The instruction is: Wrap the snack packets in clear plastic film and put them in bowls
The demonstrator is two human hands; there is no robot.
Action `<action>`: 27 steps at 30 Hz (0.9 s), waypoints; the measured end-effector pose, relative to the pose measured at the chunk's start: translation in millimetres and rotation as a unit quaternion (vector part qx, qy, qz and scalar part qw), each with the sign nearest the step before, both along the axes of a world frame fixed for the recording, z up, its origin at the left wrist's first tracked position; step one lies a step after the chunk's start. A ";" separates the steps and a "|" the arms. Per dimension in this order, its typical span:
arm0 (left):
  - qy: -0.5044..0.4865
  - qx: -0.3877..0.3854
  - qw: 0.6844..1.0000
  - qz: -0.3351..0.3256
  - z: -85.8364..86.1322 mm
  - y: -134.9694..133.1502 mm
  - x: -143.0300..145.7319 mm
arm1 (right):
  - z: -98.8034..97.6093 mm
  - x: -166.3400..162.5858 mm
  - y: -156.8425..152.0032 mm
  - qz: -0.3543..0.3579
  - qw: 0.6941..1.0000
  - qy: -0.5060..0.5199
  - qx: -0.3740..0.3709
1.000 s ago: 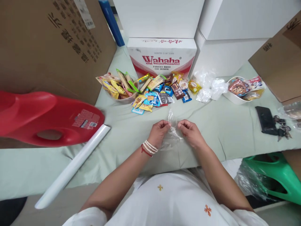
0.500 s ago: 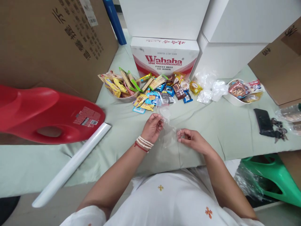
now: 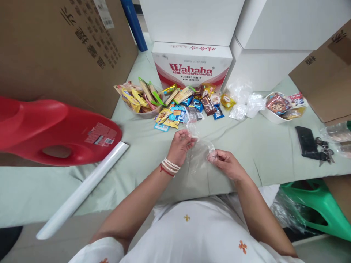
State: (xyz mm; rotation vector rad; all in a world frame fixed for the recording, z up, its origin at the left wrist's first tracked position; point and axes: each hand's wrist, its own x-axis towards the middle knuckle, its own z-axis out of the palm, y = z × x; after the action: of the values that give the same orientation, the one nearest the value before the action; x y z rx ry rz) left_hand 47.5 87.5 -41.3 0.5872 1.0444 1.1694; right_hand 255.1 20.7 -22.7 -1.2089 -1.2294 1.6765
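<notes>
A clear plastic bag (image 3: 197, 155) is stretched between my two hands above the green cloth. My left hand (image 3: 179, 148), with beaded bracelets at the wrist, pinches its upper left part. The fingertips of my right hand (image 3: 226, 162) grip its right edge, where the film bunches up. Part of the bag rises past my left fingers toward a pile of wrapped snacks (image 3: 179, 115). Behind and left of the pile, a clear bowl (image 3: 148, 114) holds more packets.
Crumpled clear bags (image 3: 244, 104) lie right of the snacks, beside a white bowl (image 3: 271, 115) with packets. A black wallet (image 3: 307, 142) with keys (image 3: 325, 149) is at the right. A red plastic stool (image 3: 63, 131) and white tube (image 3: 82, 191) are left; a Wahaba-style carton (image 3: 192, 67) stands behind.
My right fingers have closed on the bag's edge and drawn it slightly right, spreading the film. My left hand has shifted a little right and up.
</notes>
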 end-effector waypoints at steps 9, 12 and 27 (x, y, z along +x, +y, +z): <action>0.410 0.366 0.826 -0.128 33.5 -58.1 -10.5 | -3.6 2.9 -3.2 -0.013 0.999 0.003 -0.043; 0.479 0.384 0.764 -0.198 30.7 -68.7 0.1 | -5.4 2.6 -3.7 -0.025 0.998 0.029 -0.048; 0.316 0.190 0.907 -0.202 14.9 -50.6 13.7 | -3.4 7.5 -21.0 -0.047 0.994 0.051 -0.086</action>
State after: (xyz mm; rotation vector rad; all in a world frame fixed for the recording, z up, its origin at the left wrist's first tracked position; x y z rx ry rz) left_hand 61.2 36.8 -26.5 1.4920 1.1539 0.8185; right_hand 262.6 -0.3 -26.1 -1.2460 -0.9668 1.7803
